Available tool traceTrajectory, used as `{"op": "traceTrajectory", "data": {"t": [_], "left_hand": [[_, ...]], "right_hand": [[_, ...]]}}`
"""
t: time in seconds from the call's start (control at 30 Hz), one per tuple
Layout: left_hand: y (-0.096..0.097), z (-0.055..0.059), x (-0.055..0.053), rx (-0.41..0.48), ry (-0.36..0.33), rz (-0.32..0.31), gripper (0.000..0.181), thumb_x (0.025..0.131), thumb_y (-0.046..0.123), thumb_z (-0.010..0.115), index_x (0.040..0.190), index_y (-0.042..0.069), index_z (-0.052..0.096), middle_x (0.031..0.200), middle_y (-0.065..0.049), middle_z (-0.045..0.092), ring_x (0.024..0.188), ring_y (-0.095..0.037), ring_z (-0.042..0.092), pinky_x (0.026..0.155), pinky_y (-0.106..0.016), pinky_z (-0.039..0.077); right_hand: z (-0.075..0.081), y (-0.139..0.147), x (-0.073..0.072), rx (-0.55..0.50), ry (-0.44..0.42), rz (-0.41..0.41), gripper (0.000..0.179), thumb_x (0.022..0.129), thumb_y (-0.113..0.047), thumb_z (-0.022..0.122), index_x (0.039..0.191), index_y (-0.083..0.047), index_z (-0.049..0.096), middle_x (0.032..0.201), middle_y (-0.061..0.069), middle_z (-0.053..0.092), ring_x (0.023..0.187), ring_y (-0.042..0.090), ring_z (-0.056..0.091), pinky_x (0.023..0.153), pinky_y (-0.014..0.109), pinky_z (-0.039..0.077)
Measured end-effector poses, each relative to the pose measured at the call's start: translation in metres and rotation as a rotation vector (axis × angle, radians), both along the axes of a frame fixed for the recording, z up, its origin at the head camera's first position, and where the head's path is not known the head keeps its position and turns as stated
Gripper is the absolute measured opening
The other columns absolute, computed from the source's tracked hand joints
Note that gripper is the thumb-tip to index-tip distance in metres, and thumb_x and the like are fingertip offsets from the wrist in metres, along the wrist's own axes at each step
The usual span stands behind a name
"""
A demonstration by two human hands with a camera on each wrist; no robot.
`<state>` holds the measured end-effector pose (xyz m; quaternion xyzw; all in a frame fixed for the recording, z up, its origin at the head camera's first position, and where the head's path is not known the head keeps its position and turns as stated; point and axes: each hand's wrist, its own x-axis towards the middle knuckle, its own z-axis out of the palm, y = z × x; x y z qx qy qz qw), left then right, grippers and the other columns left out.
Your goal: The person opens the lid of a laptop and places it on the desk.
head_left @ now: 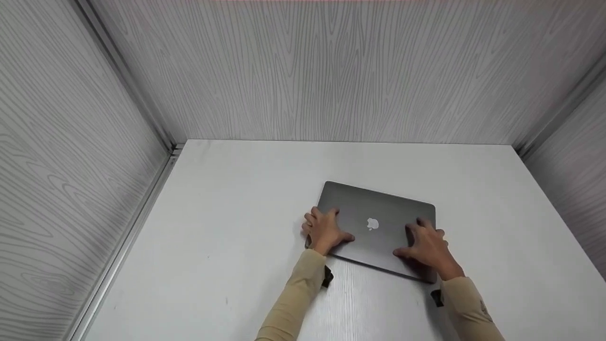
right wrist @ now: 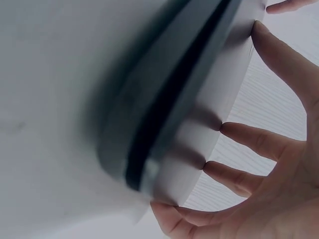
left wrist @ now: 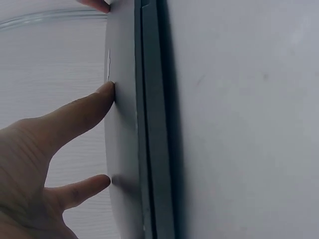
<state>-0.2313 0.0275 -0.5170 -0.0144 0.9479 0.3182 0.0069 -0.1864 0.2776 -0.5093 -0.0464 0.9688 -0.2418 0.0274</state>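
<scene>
A closed grey laptop [head_left: 378,206] with a pale apple logo lies at a slant on the white table. My left hand [head_left: 326,232] is spread over its left side, thumb on the lid and several fingers at the left edge. In the left wrist view, the thumb [left wrist: 82,112] and one finger touch the laptop lid [left wrist: 124,99]. On the right, my right hand [head_left: 426,246] rests spread fingertips on the lid. The right wrist view has its thumb and two fingers on the laptop [right wrist: 212,99], with other fingers by the corner. A dark seam runs between lid and base.
The white table [head_left: 227,199] extends around the laptop. Grey wood-grain panels [head_left: 303,71] stand behind it and at both sides. A metal rail [head_left: 128,237] runs along the left edge. Dark wrist-camera mounts [head_left: 327,277] show by the tan sleeves.
</scene>
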Motion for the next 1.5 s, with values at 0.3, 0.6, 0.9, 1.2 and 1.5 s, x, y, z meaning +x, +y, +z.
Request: {"op": "traceTrajectory", "data": {"t": [0.3, 0.6, 0.9, 1.2, 1.5], "left_hand": [[-0.007, -0.001, 0.008, -0.012, -0.011, 0.033, 0.081, 0.062, 0.035, 0.099, 0.132, 0.014, 0.067, 0.122, -0.021, 0.046, 0.110, -0.039, 0.039, 0.093, -0.055, 0.034], [-0.017, 0.000, 0.018, -0.005, -0.010, 0.039, 0.078, 0.063, 0.034, 0.099, 0.131, 0.012, 0.067, 0.121, -0.023, 0.045, 0.106, -0.039, 0.038, 0.088, -0.054, 0.035], [-0.026, 0.002, 0.024, -0.002, -0.025, 0.035, 0.079, 0.065, 0.033, 0.097, 0.134, 0.012, 0.065, 0.120, -0.022, 0.043, 0.105, -0.038, 0.036, 0.088, -0.054, 0.035], [-0.036, 0.003, 0.031, 0.033, -0.046, 0.029, 0.079, 0.065, 0.029, 0.097, 0.135, 0.010, 0.064, 0.123, -0.023, 0.042, 0.111, -0.040, 0.035, 0.092, -0.056, 0.033], [-0.046, 0.003, 0.037, 0.002, -0.055, 0.021, 0.080, 0.066, 0.031, 0.097, 0.136, 0.010, 0.063, 0.124, -0.025, 0.043, 0.112, -0.042, 0.037, 0.092, -0.056, 0.036]], "right_hand": [[-0.001, -0.005, -0.002, 0.009, 0.023, 0.046, 0.082, 0.074, -0.033, 0.090, 0.133, 0.013, 0.056, 0.144, 0.041, 0.038, 0.109, 0.069, 0.044, 0.079, 0.075, 0.043], [-0.003, -0.012, -0.003, 0.027, 0.050, 0.075, 0.081, 0.072, -0.032, 0.091, 0.131, 0.013, 0.057, 0.142, 0.040, 0.041, 0.108, 0.069, 0.044, 0.078, 0.076, 0.044], [-0.002, -0.018, -0.002, 0.017, 0.051, 0.091, 0.079, 0.072, -0.030, 0.091, 0.130, 0.011, 0.059, 0.143, 0.039, 0.041, 0.108, 0.069, 0.045, 0.077, 0.076, 0.044], [-0.002, -0.023, -0.002, 0.006, 0.055, 0.117, 0.079, 0.071, -0.030, 0.092, 0.130, 0.011, 0.060, 0.143, 0.040, 0.041, 0.109, 0.070, 0.044, 0.077, 0.076, 0.045], [-0.002, -0.028, 0.001, 0.006, 0.055, 0.134, 0.079, 0.070, -0.030, 0.093, 0.130, 0.010, 0.060, 0.142, 0.039, 0.041, 0.110, 0.070, 0.044, 0.077, 0.076, 0.045]]}}
